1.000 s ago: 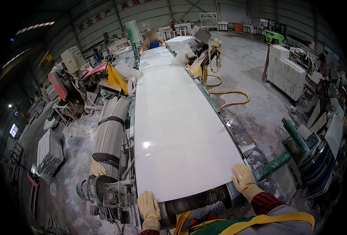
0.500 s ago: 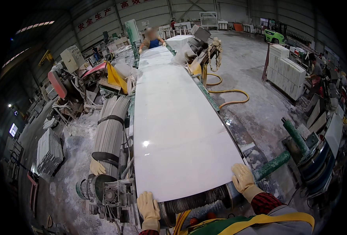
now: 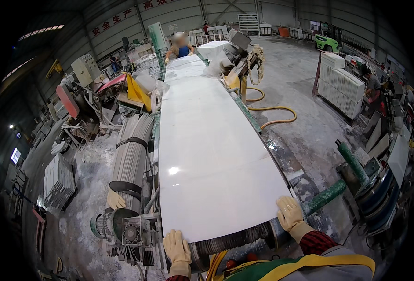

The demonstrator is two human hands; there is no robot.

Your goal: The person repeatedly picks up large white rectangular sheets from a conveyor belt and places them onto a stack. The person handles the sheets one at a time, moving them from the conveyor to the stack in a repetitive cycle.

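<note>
A long, glossy white slab [image 3: 216, 154] lies on a roller conveyor and stretches away from me. At its near left corner is my left hand [image 3: 176, 247] in a cream glove, fingers straight and lying flat beside the edge. My right hand [image 3: 290, 214], gloved alike, rests at the near right corner, fingers stretched along the slab's edge. Neither hand is wrapped around anything that I can see. Below the slab's near edge shows a dark ribbed roller [image 3: 235, 241]. Beyond the far end stands a person in blue [image 3: 183, 50], with gloved hands by the slab.
Left of the conveyor are a motor [image 3: 105, 225], a loose glove [image 3: 116, 200] and a strapped bundle of strips [image 3: 133, 150]. A yellow hose [image 3: 282, 108] curls over the floor on the right. Green pipes [image 3: 326, 197] jut near my right hand. Farther right stands a stack of white slabs [image 3: 341, 89].
Both my hands keep their places at the slab's corners. The person near the stack at right has shifted slightly left.
</note>
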